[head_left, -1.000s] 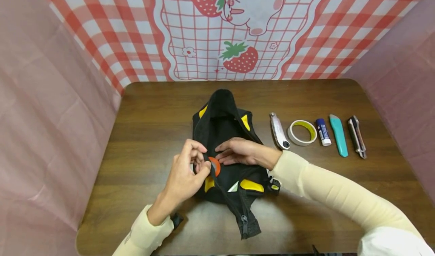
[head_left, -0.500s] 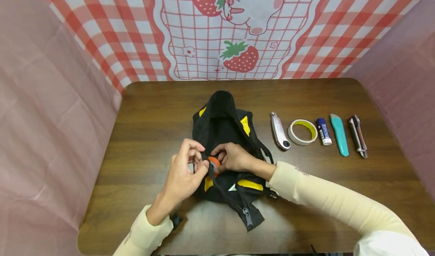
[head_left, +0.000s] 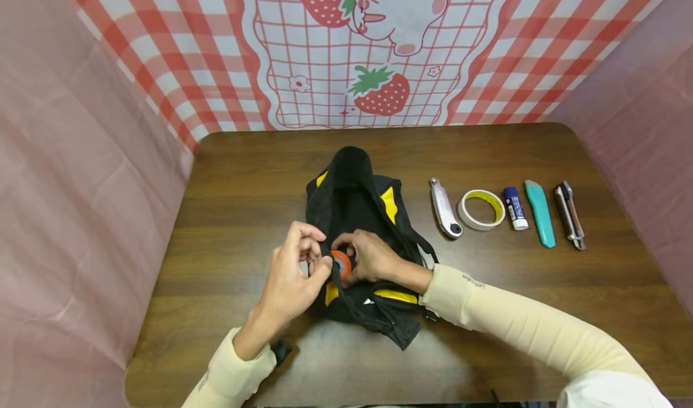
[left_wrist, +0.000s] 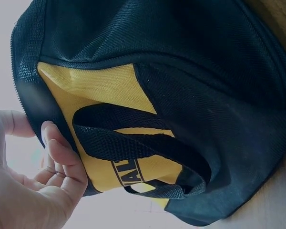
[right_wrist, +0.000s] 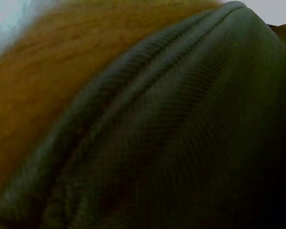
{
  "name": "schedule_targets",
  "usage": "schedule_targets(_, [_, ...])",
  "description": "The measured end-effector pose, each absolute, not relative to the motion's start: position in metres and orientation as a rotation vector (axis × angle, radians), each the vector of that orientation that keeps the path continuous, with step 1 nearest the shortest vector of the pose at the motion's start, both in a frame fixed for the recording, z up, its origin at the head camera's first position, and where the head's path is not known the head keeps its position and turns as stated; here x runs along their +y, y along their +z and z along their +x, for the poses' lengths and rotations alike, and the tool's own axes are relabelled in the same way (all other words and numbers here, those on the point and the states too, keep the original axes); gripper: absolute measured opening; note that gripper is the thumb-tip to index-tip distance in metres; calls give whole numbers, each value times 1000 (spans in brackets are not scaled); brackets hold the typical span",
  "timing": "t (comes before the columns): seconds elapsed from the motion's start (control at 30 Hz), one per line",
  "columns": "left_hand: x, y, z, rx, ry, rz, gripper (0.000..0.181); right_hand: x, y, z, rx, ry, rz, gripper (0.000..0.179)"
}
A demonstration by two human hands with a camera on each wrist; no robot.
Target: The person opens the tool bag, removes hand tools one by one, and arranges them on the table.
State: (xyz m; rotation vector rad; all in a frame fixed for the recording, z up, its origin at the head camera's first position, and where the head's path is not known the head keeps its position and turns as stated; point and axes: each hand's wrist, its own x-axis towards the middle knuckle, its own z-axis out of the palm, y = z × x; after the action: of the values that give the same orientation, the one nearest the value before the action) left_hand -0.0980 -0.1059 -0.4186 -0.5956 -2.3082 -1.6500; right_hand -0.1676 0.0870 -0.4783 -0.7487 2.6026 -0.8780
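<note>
A black tool bag [head_left: 352, 191] with yellow panels lies with its mouth open in the head view. My left hand [head_left: 295, 275] pinches the zipped edge of its opening on the left side. In the left wrist view, the fingers [left_wrist: 62, 157] sit at that edge, beside a yellow panel and a black strap handle [left_wrist: 119, 143]. Inside the mouth, my right hand [head_left: 370, 257] curls its fingers and thumb around a round orange object with a grey middle [head_left: 343, 263], whose kind is unclear. Dark bag fabric [right_wrist: 148, 124] fills most of the right wrist view.
To the right of the bag, in a row on the wooden table [head_left: 243, 185], lie a silver box cutter [head_left: 445, 209], a roll of tape [head_left: 464, 212], a glue stick [head_left: 515, 208], a teal cutter [head_left: 539, 212] and a dark utility knife [head_left: 568, 215].
My right hand has moved left and its fingers have closed around the orange object. The bag's front zip flap has shifted up and right. The left hand keeps its hold.
</note>
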Motion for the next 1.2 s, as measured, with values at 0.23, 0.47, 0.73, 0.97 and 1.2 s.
schedule_targets(0.23, [-105, -418, -98, -2301, -1648, -586, 38, 89, -480, -167, 2671, -842, -810, 62])
schedule_targets(0.47, [-104, -418, -98, -2301, -1637, -595, 38, 92, -478, -169, 2684, -890, -827, 59])
schedule_targets(0.73, [-104, -417, -97, -2293, -1637, -596, 39, 99, -464, -171, 2725, -921, -744, 64])
schedule_targets(0.97, [-102, -418, -96, -2301, -1629, -581, 41, 103, -452, -169, 2826, -817, -723, 63])
schedule_targets(1.2, [-100, -419, -96, -2304, -1618, -581, 41, 107, -438, -164, 2874, -776, -647, 63])
